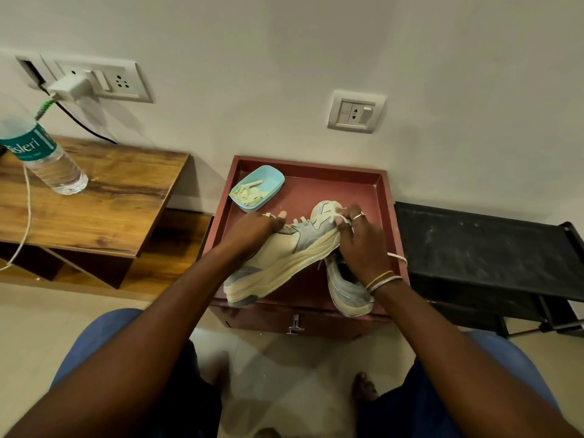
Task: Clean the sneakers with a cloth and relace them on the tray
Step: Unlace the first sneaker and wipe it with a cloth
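Observation:
A cream and pale-blue sneaker (284, 257) lies on its side across the dark red tray (316, 184), sole toward me. My left hand (257, 229) grips its lace area near the tongue. My right hand (360, 245) holds the heel end, thumb and fingers curled round the collar. A second sneaker (347, 289) lies at the tray's front right corner, partly hidden under my right wrist. A loose lace (398, 257) trails over the tray's right edge. No cloth is in view.
A light blue dish (268, 181) with pale strips sits at the tray's back left. A wooden table (94, 191) with a water bottle (44, 156) stands to the left. A black rack (480, 245) stands to the right. The wall is close behind.

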